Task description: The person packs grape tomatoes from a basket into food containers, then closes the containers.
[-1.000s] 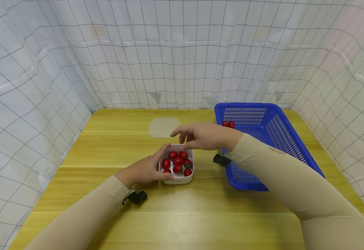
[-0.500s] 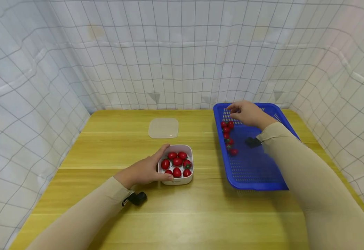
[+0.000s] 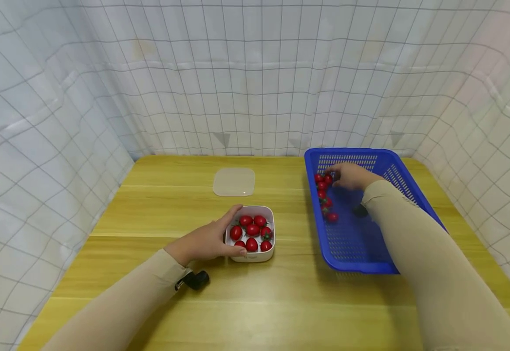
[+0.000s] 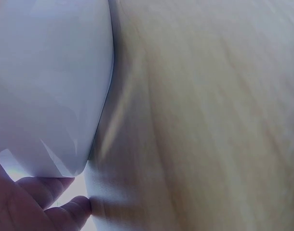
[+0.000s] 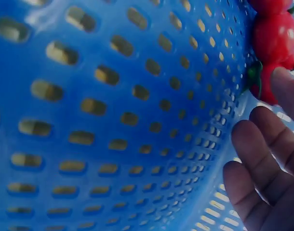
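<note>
In the head view my left hand (image 3: pixel 208 240) holds a small white plastic box (image 3: pixel 255 258) from its left, thumb along the near side and fingers at the far left corner. Several cherry tomatoes (image 3: pixel 253 230) lie inside. The left wrist view shows fingers (image 4: pixel 36 192) against the white wall. My right hand (image 3: pixel 349 176) is down in the blue basket (image 3: pixel 364 267), fingertips right at a cherry tomato (image 3: pixel 328 179) near the back left. Seen from the right wrist, one fingertip overlaps the lowest cherry tomato (image 5: pixel 267 84), while the other fingers stay loosely bent and apart from it.
Behind the box, a flat translucent lid (image 3: pixel 234 182) lies on the wooden table (image 3: pixel 263 312). More cherry tomatoes (image 3: pixel 331 217) line the basket's left wall. White checked curtains (image 3: pixel 255 78) surround the table at the back and sides.
My right hand has gone from above the white box rightward to the basket, then lowered to the tomatoes at its back left. The left hand has kept its hold on the box.
</note>
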The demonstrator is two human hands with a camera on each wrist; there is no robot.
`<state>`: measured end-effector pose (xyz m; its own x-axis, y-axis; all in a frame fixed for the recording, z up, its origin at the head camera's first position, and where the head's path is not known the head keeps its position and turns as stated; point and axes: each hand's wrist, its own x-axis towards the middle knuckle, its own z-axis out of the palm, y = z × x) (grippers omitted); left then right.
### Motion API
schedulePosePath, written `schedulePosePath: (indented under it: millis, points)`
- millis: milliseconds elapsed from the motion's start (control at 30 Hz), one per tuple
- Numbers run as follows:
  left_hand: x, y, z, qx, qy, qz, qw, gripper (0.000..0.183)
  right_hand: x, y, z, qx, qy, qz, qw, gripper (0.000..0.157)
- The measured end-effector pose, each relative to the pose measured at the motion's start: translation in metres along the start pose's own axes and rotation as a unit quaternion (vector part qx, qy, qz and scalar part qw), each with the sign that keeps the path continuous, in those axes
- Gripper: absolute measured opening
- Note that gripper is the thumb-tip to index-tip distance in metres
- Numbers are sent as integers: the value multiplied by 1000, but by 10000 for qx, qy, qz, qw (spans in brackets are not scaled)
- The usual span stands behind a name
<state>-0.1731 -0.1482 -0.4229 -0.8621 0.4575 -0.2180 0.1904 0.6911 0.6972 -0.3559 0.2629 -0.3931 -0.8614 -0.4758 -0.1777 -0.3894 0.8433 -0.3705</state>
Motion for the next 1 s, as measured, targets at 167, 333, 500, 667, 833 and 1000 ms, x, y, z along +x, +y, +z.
schedulePosePath:
  millis: [167,333,500,667,833,1000]
  points:
    - [0,0,1,-45,-9,10,10000,119,3,2,4,73,120,38,9999,44]
    - [1,2,0,-39,-2,-5,10000,118,5,3,5,77,93,255,9996,35]
    - [1,2,1,-65,-16,18,10000,118,4,4,4,-19,-15,401,9992,28]
    - [1,1,1,-65,-6,59,10000,119,2,3,2,-41,46,333,9994,29]
    - [1,0,1,-72,7,71,9999,119,2,2,3,-7,50,413,9991,28]
    - [2,-2,2,-114,23,115,9999,119,2,3,5,74,2,571,9983,28]
